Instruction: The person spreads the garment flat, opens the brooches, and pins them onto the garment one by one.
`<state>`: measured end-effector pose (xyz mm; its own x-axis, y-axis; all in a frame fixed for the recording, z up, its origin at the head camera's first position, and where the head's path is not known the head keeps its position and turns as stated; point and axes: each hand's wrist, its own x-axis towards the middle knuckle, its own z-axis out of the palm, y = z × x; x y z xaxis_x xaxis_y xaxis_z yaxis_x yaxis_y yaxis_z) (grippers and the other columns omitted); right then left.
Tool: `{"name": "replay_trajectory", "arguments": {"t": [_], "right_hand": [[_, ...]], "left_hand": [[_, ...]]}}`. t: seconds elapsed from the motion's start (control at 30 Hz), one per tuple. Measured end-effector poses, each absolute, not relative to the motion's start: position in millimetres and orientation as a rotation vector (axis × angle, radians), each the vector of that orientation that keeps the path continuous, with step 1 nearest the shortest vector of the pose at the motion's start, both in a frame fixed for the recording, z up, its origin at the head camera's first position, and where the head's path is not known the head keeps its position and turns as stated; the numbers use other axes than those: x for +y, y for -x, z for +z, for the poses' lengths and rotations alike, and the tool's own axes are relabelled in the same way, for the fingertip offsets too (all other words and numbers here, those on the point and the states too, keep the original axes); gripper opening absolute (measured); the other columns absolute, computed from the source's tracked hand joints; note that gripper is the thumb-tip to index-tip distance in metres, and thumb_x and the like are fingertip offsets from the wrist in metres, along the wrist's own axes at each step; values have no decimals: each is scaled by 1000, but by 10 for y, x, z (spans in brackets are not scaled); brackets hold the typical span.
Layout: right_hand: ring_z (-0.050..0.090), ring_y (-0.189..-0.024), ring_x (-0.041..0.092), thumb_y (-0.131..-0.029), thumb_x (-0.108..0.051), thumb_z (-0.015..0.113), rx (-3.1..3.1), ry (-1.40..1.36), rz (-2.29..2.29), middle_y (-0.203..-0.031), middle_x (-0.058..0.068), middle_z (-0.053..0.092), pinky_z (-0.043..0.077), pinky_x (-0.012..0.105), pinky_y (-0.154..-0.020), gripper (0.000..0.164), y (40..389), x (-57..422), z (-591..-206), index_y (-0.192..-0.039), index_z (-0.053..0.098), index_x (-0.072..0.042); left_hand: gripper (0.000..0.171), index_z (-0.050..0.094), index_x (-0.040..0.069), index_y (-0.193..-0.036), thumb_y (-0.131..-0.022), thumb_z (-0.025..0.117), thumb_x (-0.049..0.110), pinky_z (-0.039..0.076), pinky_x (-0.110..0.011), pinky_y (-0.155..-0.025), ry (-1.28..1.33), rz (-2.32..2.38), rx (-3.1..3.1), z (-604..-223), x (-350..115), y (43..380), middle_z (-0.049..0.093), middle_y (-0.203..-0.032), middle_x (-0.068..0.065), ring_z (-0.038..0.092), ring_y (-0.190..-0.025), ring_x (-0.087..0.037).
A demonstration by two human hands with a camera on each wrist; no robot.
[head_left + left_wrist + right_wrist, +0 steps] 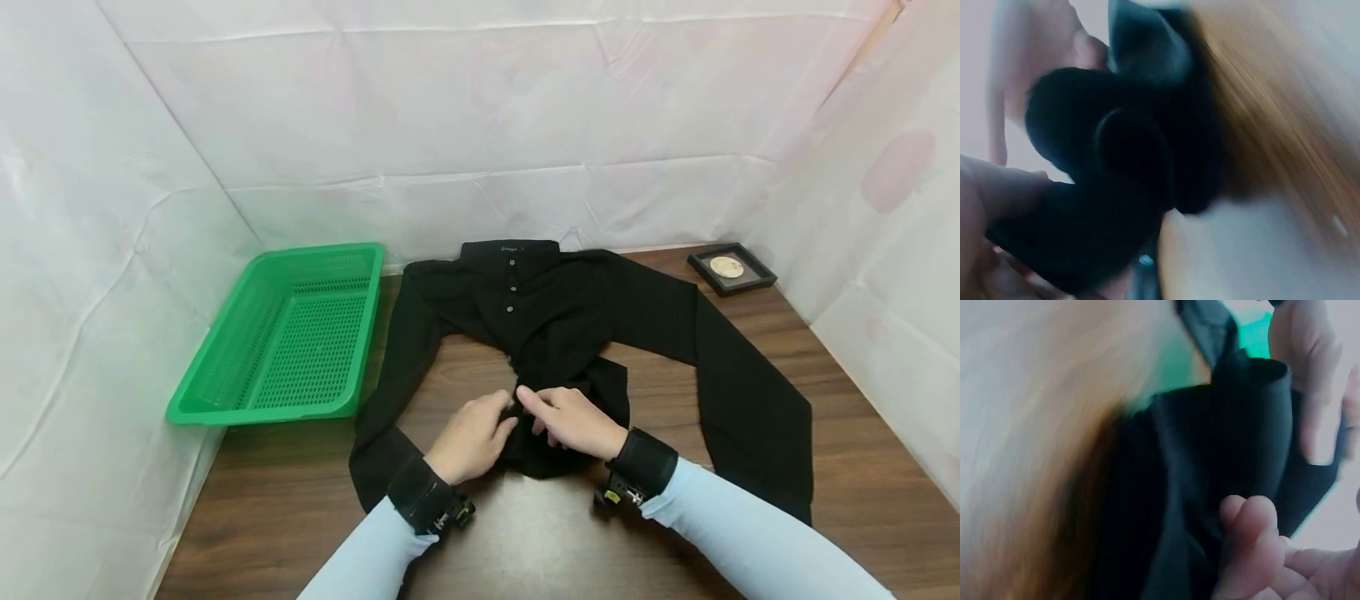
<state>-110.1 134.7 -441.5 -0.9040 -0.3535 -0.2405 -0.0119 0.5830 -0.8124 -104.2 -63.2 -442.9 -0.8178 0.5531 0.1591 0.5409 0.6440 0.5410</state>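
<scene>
A black button-up shirt (551,312) is spread on the wooden table, collar at the back and both sleeves out to the sides. Light buttons show below its collar, and its lower front is bunched. My left hand (468,437) pinches the front edge near the hem; in the left wrist view its thumb and fingers (997,194) have the cloth between them. Close beside it, my right hand (576,421) grips the other front part with curled fingers. The right wrist view shows fingertips (1250,519) against the folded cloth. Any button between the hands is hidden.
A green plastic basket (367,333) stands at the left, close to the shirt's sleeve. At the back right corner lies a small black frame (761,275) with a round gold disc (726,267). White sheeting (480,108) walls the table at the back and sides.
</scene>
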Motion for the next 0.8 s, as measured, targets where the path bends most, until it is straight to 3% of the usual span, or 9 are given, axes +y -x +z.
{"name": "replay_trajectory", "arguments": {"t": [0.07, 0.13, 0.27, 0.37, 0.5, 0.63, 0.7, 0.8], "right_hand": [[58, -52, 19, -95, -65, 34, 2320, 186, -1351, -66, 6, 63, 50, 34, -49, 66, 1109, 1361, -4388, -85, 69, -10], [57, -51, 19, -95, -62, 41, 2215, 130, -1448, -64, 7, 61, 49, 33, -46, 62, 1127, 1383, -4363, -80, 68, -8], [51, -51, 13, -97, -33, 56, 2099, 118, -1570, -60, 2, 54, 44, 26, -47, 37, 1165, 1486, -4325, -70, 61, -7], [46, -52, 11, -92, -15, 57, 2111, 160, -1592, -60, 0, 49, 39, 23, -49, 28, 1182, 1608, -4248, -66, 53, -7], [42, -60, 16, -93, -14, 53, 2116, 171, -1629, -66, 2, 40, 38, 26, -60, 29, 1196, 1812, -4067, -67, 44, -6], [43, -95, 23, -97, -16, 46, 2000, 49, -1784, -100, 10, 42, 34, 33, -90, 17, 1200, 2037, -3875, -85, 44, -3], [41, -108, 21, -99, -17, 42, 1888, -42, -1896, -116, 8, 39, 32, 34, -99, 14, 1205, 2156, -3806, -97, 44, -3], [54, -101, 19, -100, -21, 41, 1690, -203, -2037, -117, 5, 50, 44, 31, -92, 19, 1227, 2340, -3747, -104, 50, -4]], "left_hand": [[5, 57, 15, -100, -96, 59, 18, 48, -26, -70, -1115, 953, 2805, -4345, -542, 968, 59, -90, 6, 57, -82, -8], [5, 57, 14, -100, -97, 59, 17, 47, -24, -72, -1250, 961, 2771, -4264, -456, 899, 56, -91, 7, 54, -83, -7], [6, 57, 14, -98, -97, 59, 19, 44, -18, -76, -1436, 1016, 2703, -4184, -332, 812, 54, -93, 7, 51, -86, -6], [14, 58, 14, -99, -99, 55, 27, 44, -19, -80, -1441, 1159, 2692, -4188, -311, 815, 56, -98, 6, 52, -91, -7], [25, 59, 14, -103, -102, 45, 35, 46, -24, -79, -1164, 1379, 2786, -4244, -351, 894, 58, -98, 5, 54, -91, -8], [27, 60, 12, -104, -103, 43, 33, 47, -26, -73, -777, 1457, 2808, -4349, -380, 1005, 58, -92, 3, 55, -82, -10], [28, 60, 10, -106, -103, 44, 32, 47, -28, -73, -627, 1432, 2771, -4409, -376, 1064, 60, -92, 1, 57, -82, -12], [35, 61, 5, -113, -101, 46, 34, 48, -33, -78, -419, 1371, 2697, -4487, -350, 1156, 64, -97, -4, 60, -90, -18]]}}
